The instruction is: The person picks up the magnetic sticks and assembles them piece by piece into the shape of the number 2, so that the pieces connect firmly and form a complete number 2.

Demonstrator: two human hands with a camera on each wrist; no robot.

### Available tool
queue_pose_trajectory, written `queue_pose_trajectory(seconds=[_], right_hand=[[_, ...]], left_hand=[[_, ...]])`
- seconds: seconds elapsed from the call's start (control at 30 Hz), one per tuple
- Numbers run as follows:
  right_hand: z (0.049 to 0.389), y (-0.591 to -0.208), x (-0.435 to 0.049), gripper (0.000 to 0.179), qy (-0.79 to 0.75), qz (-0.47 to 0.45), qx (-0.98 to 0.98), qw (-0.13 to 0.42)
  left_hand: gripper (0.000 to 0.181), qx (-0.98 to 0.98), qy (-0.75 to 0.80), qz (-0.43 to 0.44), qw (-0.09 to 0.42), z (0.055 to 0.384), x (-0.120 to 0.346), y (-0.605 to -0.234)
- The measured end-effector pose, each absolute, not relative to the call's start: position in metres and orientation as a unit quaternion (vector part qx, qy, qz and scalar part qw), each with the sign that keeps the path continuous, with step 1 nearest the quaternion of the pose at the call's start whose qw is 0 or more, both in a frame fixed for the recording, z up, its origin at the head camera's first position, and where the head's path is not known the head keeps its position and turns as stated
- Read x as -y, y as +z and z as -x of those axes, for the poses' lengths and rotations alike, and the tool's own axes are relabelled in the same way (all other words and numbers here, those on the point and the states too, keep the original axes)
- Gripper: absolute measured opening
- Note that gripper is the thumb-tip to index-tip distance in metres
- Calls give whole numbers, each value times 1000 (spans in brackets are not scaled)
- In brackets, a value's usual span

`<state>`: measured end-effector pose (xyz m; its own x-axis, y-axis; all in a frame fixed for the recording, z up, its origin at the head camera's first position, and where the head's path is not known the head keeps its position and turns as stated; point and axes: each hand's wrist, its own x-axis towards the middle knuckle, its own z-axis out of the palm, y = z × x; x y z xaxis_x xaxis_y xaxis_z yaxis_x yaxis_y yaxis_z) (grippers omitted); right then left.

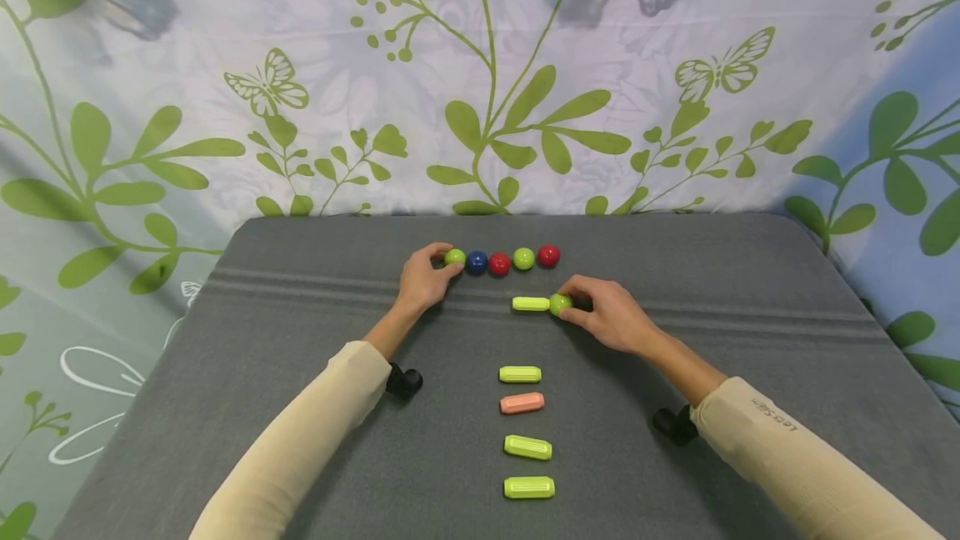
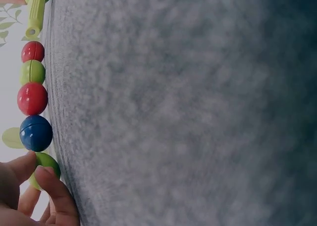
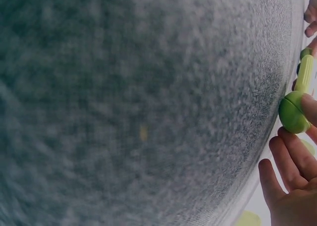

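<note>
At the left end of a row of balls, my left hand (image 1: 424,277) pinches a green ball (image 2: 48,164) between thumb and fingers. Beside it in the row sit a blue ball (image 1: 476,262), a red ball (image 1: 499,264), another green ball (image 1: 523,258) and a second red ball (image 1: 549,255). Nearer to me, my right hand (image 1: 611,313) holds a green ball (image 3: 293,112) by thumb and fingertips. That ball meets the right end of a yellow-green ribbed rod (image 1: 530,304), which lies sideways below the row.
Toward me, several rods lie in a column: a yellow-green rod (image 1: 520,374), an orange rod (image 1: 522,403), then more yellow-green rods (image 1: 528,447). All rest on a grey cloth-covered table (image 1: 300,332). A patterned curtain (image 1: 420,90) hangs behind its far edge.
</note>
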<state>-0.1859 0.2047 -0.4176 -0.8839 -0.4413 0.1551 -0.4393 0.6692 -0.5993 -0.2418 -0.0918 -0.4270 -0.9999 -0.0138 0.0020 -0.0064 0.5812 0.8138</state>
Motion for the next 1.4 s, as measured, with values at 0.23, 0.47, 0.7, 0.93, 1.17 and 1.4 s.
queue_pose_trajectory(seconds=[0.23, 0.47, 0.7, 0.93, 1.17, 1.4], right_hand=[[187, -417, -204, 18, -329, 244, -912, 0], [186, -417, -205, 18, -328, 246, -912, -1], [186, -417, -205, 18, -329, 246, -912, -4], [187, -418, -205, 18, -328, 242, -913, 0], [187, -418, -205, 18, -333, 239, -912, 2], [187, -419, -206, 18, -333, 239, -912, 0]], left_hand=[[40, 876, -483, -16, -4, 239, 93, -428], [41, 859, -510, -26, -14, 238, 93, -427], [41, 828, -557, -44, -38, 235, 96, -423], [37, 811, -581, -64, -32, 229, 97, -423], [38, 779, -620, -82, -46, 220, 89, -420], [36, 754, -649, -75, -72, 210, 79, -419]])
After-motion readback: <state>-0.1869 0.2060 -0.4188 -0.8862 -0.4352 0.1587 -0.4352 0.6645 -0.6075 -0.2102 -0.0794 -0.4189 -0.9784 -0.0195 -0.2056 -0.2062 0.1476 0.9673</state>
